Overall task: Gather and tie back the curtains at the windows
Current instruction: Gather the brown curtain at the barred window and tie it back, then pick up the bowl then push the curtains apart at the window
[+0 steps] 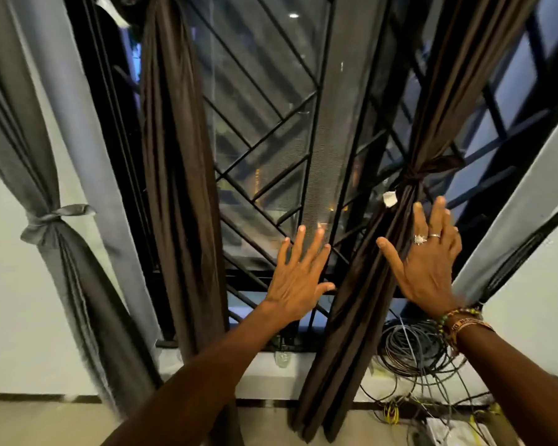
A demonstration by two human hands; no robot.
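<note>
Both arms reach up toward the window grille [264, 136]. The left hand [298, 278] is near the centre of the view, its grip wide open with fingers spread and straight, holding nothing; the grille bars are behind it. The right hand [427, 265], at about 3 o'clock from the left one, is also open-gripped, with fingers straight and fanned. It wears rings [420, 239], and there are beaded bracelets [461, 320] at the wrist. Its thumb [390, 249] lies across the folds of the tied brown curtain [361, 304]; whether the palm presses the cloth cannot be told.

That curtain is gathered into one narrow bundle and cinched by a brown tie [414, 175] at 12 o'clock from the right hand's fingertips. A small white tag [389, 198] hangs just below the knot. At 9 o'clock from the left hand, a second brown curtain [178, 194] hangs straight and is not bound anywhere in view. Further out, toward the left edge, a grey curtain [78, 284] is pulled in at the waist by a grey tie [50, 220].

A coil of cables [409, 352] lies at the base of the window, at 6 o'clock from the right hand.
</note>
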